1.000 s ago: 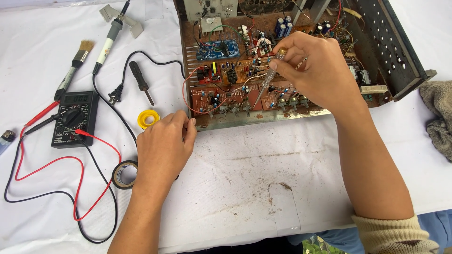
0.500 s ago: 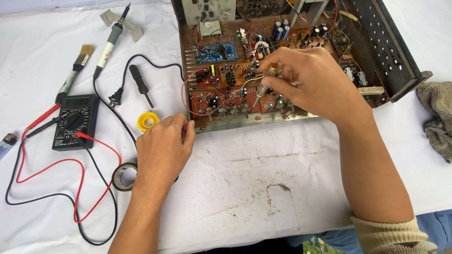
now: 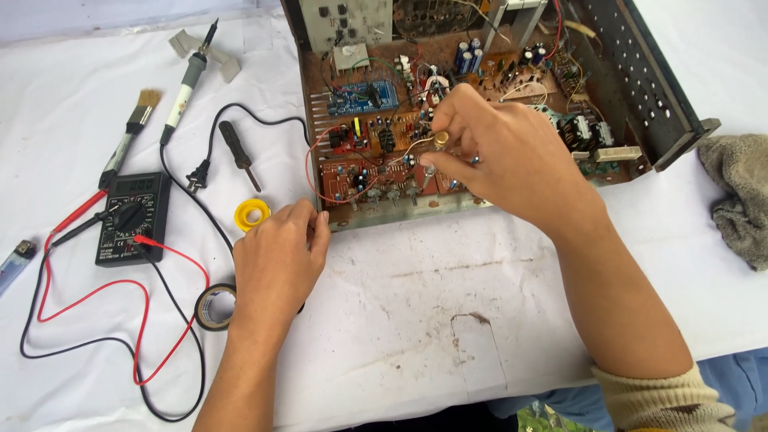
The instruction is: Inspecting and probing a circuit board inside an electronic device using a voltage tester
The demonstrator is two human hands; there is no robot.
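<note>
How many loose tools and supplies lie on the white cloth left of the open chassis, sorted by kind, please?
Soldering iron: 1
Brush: 1
Screwdriver: 1
Multimeter: 1
Yellow solder reel: 1
Black tape roll: 1
Lighter: 1
Total: 7

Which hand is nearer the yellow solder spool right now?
Left. The left hand rests just right of the yellow solder spool; the right hand is farther right, over the circuit board.

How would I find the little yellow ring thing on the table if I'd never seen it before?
Start at the open metal chassis with the circuit boards, then go to its front left corner, where the left hand rests on the white cloth. Just left of that hand's fingers lies the yellow ring-shaped spool. It is the only bright yellow thing there; the black tape roll nearer the wrist is dark.
</note>
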